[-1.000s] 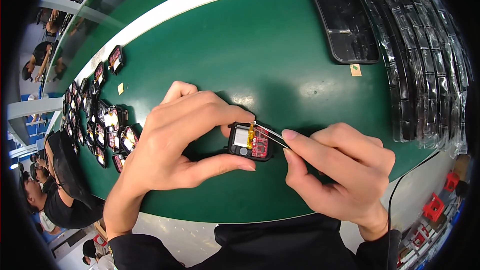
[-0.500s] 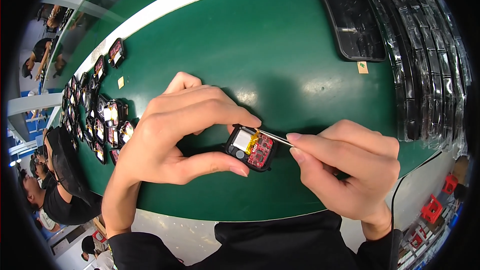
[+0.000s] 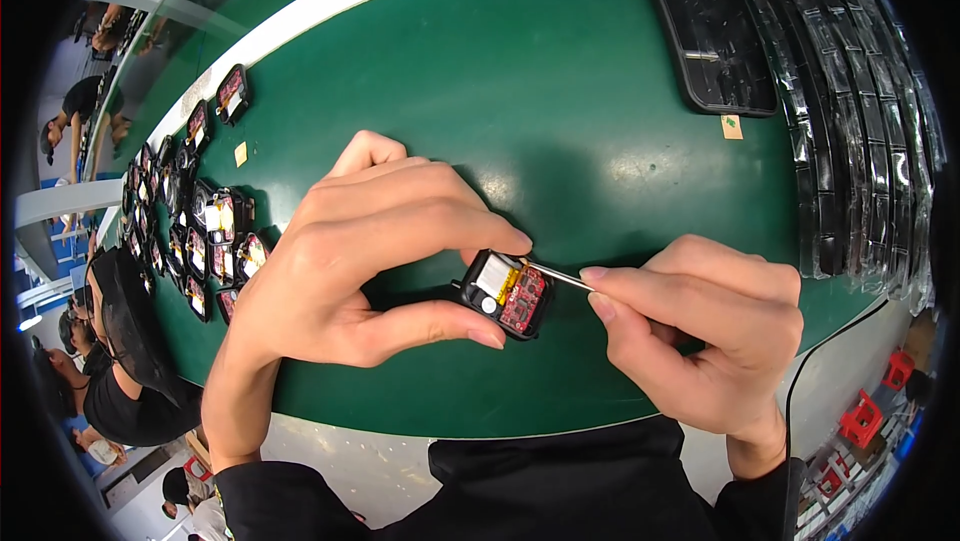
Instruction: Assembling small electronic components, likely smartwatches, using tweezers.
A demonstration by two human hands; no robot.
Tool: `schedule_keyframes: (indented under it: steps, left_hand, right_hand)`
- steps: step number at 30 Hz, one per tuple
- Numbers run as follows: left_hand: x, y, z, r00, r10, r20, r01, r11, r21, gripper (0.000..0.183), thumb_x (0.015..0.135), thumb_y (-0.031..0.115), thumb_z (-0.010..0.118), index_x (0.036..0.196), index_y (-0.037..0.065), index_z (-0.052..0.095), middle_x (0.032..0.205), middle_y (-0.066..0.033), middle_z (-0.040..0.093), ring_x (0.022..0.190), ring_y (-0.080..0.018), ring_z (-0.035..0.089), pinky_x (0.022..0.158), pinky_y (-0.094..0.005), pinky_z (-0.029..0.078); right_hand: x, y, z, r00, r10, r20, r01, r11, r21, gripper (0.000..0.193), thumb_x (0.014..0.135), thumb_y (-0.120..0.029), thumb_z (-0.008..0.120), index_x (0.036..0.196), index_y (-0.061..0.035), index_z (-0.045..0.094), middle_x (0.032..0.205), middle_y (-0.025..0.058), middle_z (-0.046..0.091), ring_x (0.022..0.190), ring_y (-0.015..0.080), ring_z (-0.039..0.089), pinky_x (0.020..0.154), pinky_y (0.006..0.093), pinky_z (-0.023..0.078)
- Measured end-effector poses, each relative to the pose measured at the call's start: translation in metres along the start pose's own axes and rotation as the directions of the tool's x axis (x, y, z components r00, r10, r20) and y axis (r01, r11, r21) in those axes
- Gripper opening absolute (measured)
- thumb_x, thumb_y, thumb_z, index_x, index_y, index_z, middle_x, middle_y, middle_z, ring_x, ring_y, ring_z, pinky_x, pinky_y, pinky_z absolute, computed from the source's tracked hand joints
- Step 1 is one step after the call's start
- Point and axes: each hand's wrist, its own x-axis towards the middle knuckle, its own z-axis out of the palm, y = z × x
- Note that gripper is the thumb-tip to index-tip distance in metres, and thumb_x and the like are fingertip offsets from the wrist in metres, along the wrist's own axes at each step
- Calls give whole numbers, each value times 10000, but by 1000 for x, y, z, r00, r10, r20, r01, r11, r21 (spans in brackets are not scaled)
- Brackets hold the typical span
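Between the thumb and fingers of my left hand [image 3: 350, 261] is a small black electronic device case [image 3: 543, 326], held tilted above the table. Its open face shows a red circuit board [image 3: 522, 309], a silver battery cell [image 3: 494, 277], yellow tape and a small round silver part. My right hand [image 3: 710, 336] pinches slim metal tweezers [image 3: 560, 276] between thumb and forefinger. Their tips reach the upper edge of the case, by the yellow tape and my left fingertip. Whether they grip anything there is too small to tell.
On the green table [image 3: 560, 71], several similar open cases [image 3: 222, 216] cluster at the left. A black tray [image 3: 715, 51] lies at the far right beside stacked, plastic-wrapped black trays [image 3: 850, 121]. A black cable [image 3: 800, 371] runs past the right edge. People sit beyond the left side.
The device has shifted slightly right and turned a little in my left hand. My right hand and the tweezers have moved slightly right, with the tips still at the case's upper edge.
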Motion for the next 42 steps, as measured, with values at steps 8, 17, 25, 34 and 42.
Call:
schedule_keyframes:
  steps: [8, 17, 25, 34, 42]
  left_hand:
    - [3, -2, 0, 998, 56, 7, -56, 998, 25, 592, 734, 547, 951, 1078, 74, 854, 933, -45, 806, 793, -210, 696, 808, -370, 393]
    - [0, 1, 1, 997, 69, 21, -70, 996, 56, 557, 734, 517, 965, 1052, 75, 847, 877, -42, 776, 740, -217, 658, 787, -381, 391]
    - [1, 1, -2, 998, 53, 17, -53, 998, 15, 549, 724, 450, 998, 1065, 52, 835, 873, -40, 769, 765, -210, 683, 818, -374, 403]
    - [10, 14, 0, 999, 52, 8, -52, 993, 103, 536, 734, 326, 1018, 1166, 89, 807, 893, -27, 717, 822, -225, 671, 875, -397, 442]
    - [11, 35, -5, 981, -189, -48, 179, 970, -165, 483, 794, 211, 973, 1206, 55, 774, 889, -39, 667, 764, -169, 568, 766, -332, 463]
  right_hand:
    - [1, 1, 0, 1000, -14, 12, 15, 1000, -17, 233, 800, 97, 830, 1008, 2, 871, 718, 26, 693, 489, 36, 554, 444, 209, 383]
    - [-3, 3, 2, 999, -32, 1, 32, 999, -11, 255, 782, 103, 826, 1009, -5, 871, 700, 15, 678, 475, 40, 536, 440, 219, 370]
    - [-1, 4, 7, 994, -98, -41, 97, 995, -26, 252, 769, 94, 834, 999, -5, 867, 685, 12, 674, 465, 50, 519, 437, 237, 362]
    - [-9, -5, -16, 971, -19, -239, 34, 998, 57, 175, 850, 33, 848, 1023, 6, 845, 732, 43, 689, 491, 79, 554, 447, 261, 410]
    - [-36, -3, -20, 932, 56, -359, 9, 984, 176, 192, 881, 8, 858, 1073, 3, 851, 730, 33, 699, 503, 70, 547, 464, 267, 404]
